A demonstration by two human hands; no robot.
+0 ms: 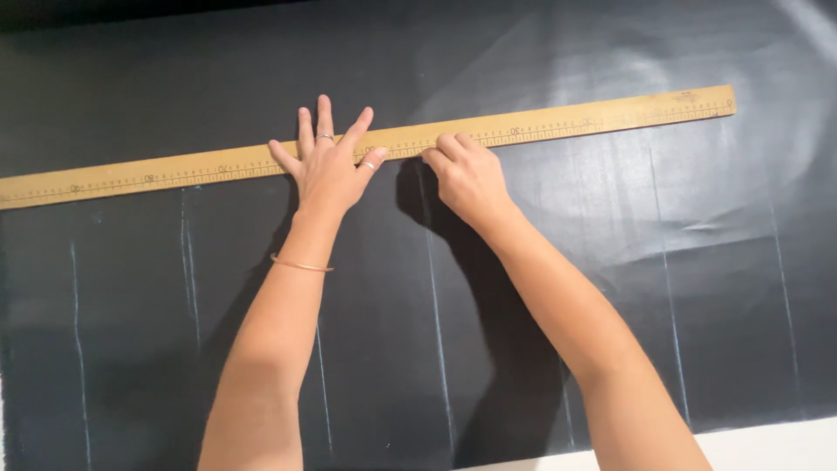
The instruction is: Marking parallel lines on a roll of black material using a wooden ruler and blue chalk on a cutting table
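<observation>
Long wooden ruler [540, 122] slanting from nine to two o'clock across chalk-lined black cloth [697, 288]: left hand [327, 166] splayed flat pinning it, right hand [466, 174] curled, pinching something unseen at its edge; best kept firmly pressed.

Surface: a white table [767, 445] is showing only at five o'clock.
Covering: black fabric [610, 288] with chalk lines is lying across it.
On fabric: a long wooden ruler [567, 118] is running nine to two o'clock.

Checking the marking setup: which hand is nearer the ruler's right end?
Right. The right hand sits curled mid-ruler, closer to that end; the left hand lies splayed further left.
</observation>
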